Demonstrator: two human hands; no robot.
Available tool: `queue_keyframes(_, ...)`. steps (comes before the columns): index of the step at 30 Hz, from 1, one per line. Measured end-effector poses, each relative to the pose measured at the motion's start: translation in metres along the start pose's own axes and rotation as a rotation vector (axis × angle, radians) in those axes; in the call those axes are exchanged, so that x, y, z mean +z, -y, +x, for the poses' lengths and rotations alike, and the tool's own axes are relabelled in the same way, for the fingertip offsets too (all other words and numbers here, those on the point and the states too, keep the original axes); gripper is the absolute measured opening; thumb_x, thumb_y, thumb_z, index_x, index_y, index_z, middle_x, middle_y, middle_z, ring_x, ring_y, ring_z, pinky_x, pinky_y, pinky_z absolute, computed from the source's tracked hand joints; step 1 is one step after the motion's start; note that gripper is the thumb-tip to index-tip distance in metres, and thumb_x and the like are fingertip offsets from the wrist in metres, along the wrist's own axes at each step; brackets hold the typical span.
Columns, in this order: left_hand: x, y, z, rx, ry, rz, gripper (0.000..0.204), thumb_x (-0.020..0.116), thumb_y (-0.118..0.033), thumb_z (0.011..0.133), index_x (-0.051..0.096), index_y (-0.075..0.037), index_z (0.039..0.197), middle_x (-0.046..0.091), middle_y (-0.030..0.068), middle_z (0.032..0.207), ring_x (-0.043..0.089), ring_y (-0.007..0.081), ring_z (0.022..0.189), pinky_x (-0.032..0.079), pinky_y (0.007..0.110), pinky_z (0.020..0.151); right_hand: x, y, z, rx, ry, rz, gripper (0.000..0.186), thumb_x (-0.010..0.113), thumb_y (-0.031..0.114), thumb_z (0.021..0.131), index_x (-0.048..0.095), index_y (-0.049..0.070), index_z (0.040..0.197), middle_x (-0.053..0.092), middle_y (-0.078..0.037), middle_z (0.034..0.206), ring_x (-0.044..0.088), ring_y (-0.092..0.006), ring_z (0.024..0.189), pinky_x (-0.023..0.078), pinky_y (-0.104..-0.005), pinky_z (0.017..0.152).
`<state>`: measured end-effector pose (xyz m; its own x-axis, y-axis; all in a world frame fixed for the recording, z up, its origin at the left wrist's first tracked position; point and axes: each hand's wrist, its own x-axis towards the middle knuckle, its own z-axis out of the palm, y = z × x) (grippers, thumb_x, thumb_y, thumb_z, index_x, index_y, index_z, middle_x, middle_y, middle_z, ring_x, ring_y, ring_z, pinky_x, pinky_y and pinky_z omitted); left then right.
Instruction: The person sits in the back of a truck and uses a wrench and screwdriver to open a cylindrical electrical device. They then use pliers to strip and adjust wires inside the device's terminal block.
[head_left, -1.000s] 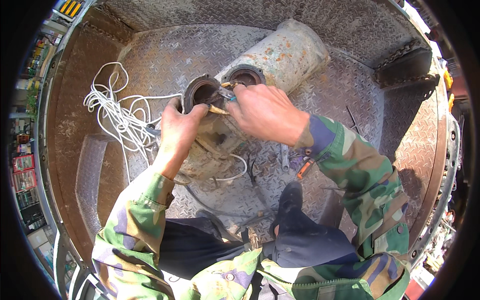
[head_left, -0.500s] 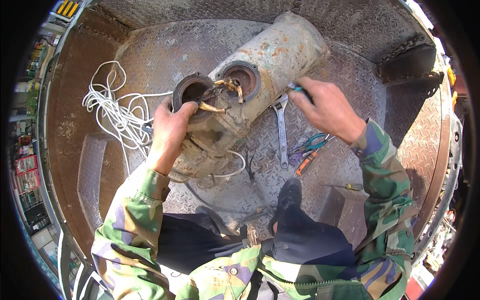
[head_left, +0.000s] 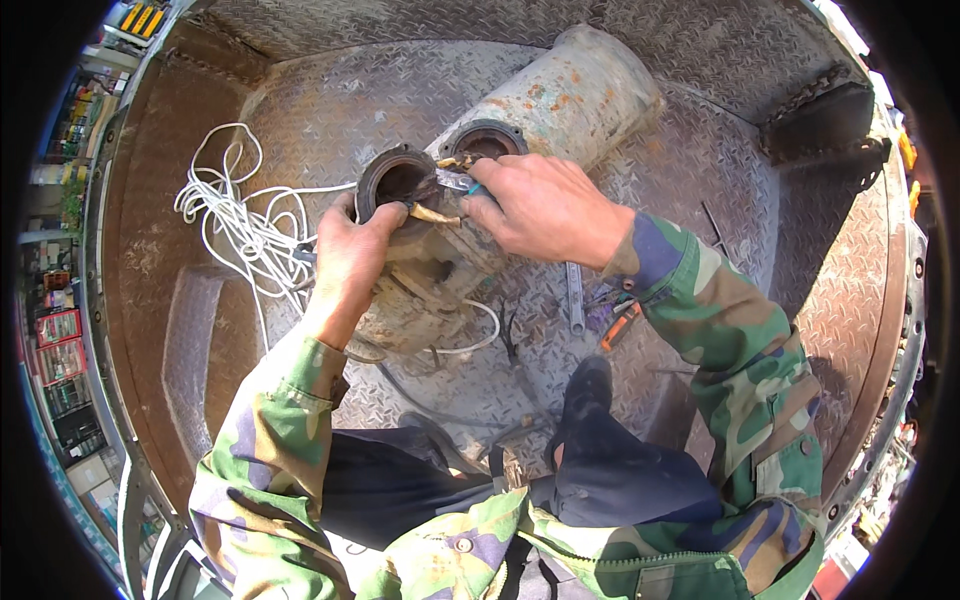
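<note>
A large, worn grey metal motor or pump body [head_left: 570, 95] lies slantwise on the floor, with a round dark port [head_left: 487, 143] in its upper side. My left hand [head_left: 350, 245] grips a round, hollow metal cover [head_left: 398, 180] beside that port, thumb on its near rim. Wires with torn tan wrapping [head_left: 435, 215] run between cover and port. In my right hand [head_left: 545, 205] is a small teal-handled knife [head_left: 457, 181], its flat silvery blade against the wires close to the cover. The right fingers hide most of its handle.
White cable [head_left: 240, 220] lies in a loose coil at left. An adjustable wrench [head_left: 575, 300], partly hidden, and an orange-handled tool [head_left: 620, 327] lie right of the body. Raised metal walls [head_left: 150, 250] enclose the tread-plate floor. My shoe [head_left: 588, 385] rests near the tools.
My right hand has swung left from beside the wrench to the wires, bringing the knife blade against them. The left hand still holds the cover, tilted slightly differently.
</note>
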<state>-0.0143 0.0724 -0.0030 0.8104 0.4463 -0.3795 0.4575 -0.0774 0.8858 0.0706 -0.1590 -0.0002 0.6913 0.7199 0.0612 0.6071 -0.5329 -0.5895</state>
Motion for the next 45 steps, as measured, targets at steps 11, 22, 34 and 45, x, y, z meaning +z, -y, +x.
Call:
queue_keyframes(11,0.001,0.003,0.004,-0.040,0.056,-0.008,0.040,0.077,-0.012,0.092,0.067,0.010,0.124,0.077,0.0145,0.107,0.075,0.0189,0.089,0.062,0.033,0.081,-0.034,-0.044,-0.027,0.258,-0.080,0.460,0.049,0.065,0.041,0.109,0.062,-0.008,0.111,0.071,-0.020,0.088,0.070,-0.0319,0.068,0.054,-0.0465,0.063)
queue_keyframes(22,0.001,-0.002,-0.002,-0.036,0.062,-0.083,0.037,0.076,-0.009,0.094,0.066,0.009,0.125,0.077,0.0139,0.107,0.075,0.0186,0.089,0.062,0.033,0.081,-0.002,-0.003,-0.019,0.718,0.102,1.355,0.039,0.047,0.024,0.114,0.065,-0.011,0.115,0.075,-0.017,0.087,0.074,-0.0239,0.064,0.064,-0.0372,0.058)
queue_keyframes(34,0.000,0.001,-0.002,0.007,0.077,-0.088,0.041,0.077,-0.011,0.094,0.064,0.011,0.126,0.076,0.0158,0.107,0.076,0.0201,0.088,0.062,0.032,0.080,0.005,0.010,-0.014,0.784,0.052,1.372,0.033,0.046,0.021,0.111,0.066,-0.005,0.117,0.074,-0.010,0.087,0.068,-0.0178,0.060,0.059,-0.0340,0.054)
queue_keyframes(45,-0.002,0.001,-0.002,0.008,0.078,-0.082,0.039,0.077,-0.011,0.094,0.065,0.010,0.125,0.077,0.0145,0.107,0.074,0.0193,0.089,0.061,0.033,0.081,0.006,0.008,-0.006,0.793,0.095,1.380,0.028,0.049,0.020,0.108,0.066,-0.001,0.113,0.071,-0.008,0.084,0.066,-0.0161,0.058,0.054,-0.0324,0.049)
